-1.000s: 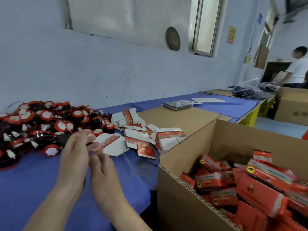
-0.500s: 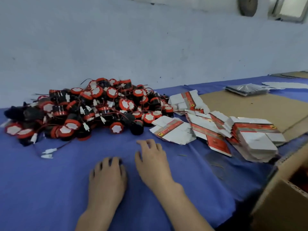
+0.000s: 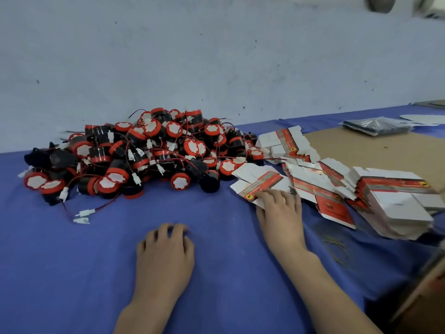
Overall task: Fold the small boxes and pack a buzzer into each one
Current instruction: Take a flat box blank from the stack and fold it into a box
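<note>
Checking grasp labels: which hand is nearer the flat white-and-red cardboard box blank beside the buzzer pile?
Right. The right hand touches the flat white-and-red cardboard box blank; the left hand rests on the blue cloth, well short of it.

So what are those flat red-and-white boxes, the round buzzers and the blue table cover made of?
The flat boxes look like thin card: plain white sides, glossy red print, crisp cut flaps. The buzzers seem moulded plastic, shiny black bodies with red rims; their white faces may be paper stickers. The blue table cover looks like matte cloth, with soft creases.
</note>
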Tool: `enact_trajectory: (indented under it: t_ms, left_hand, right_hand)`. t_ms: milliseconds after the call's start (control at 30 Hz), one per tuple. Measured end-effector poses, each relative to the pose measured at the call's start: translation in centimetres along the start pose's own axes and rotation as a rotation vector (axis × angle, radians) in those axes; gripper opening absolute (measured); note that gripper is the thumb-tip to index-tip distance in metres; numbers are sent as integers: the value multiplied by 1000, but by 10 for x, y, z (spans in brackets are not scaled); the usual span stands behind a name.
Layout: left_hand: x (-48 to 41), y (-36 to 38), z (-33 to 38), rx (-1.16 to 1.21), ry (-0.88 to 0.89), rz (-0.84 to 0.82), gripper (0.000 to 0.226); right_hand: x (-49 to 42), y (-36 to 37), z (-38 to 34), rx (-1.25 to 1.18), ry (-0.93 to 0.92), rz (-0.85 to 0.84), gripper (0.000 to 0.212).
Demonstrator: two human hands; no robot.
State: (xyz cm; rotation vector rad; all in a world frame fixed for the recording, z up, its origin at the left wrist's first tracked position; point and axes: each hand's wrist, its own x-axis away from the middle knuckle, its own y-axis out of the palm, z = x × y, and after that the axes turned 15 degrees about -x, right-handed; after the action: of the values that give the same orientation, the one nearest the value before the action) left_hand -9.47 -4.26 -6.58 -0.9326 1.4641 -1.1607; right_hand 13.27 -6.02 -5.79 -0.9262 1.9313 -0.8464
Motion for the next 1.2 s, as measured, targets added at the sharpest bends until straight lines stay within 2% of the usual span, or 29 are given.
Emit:
enact_trajectory:
  t_ms: [333,567,667,800,1033,1133,1200]
  left_hand:
    - [-1,4,-1,8,6,16,31]
    - [-3,5,-3,34,5,25,30]
    - [-4,5,-4,40,5,30,30]
    - [-4,5,-5,42,8,28,31]
    - [-5,3,-5,51,18,15,33]
    - [-5,2,-6,52,19,17,33]
    - [-5,2,-6,49,16,21,33]
  right_hand:
    - [4,-18,11,-53,21,-16,37]
    - [5,-33,25,-374,79,-27,32]
    - [7,-37,27,-355,85,5,30]
    - [10,-43,34,-256,117,142,25]
    - [7,-39,38,-545,254,157,24]
    - [6,-36,30,-582,261,174,24]
    - [10,-29,14,-618,212,127,23]
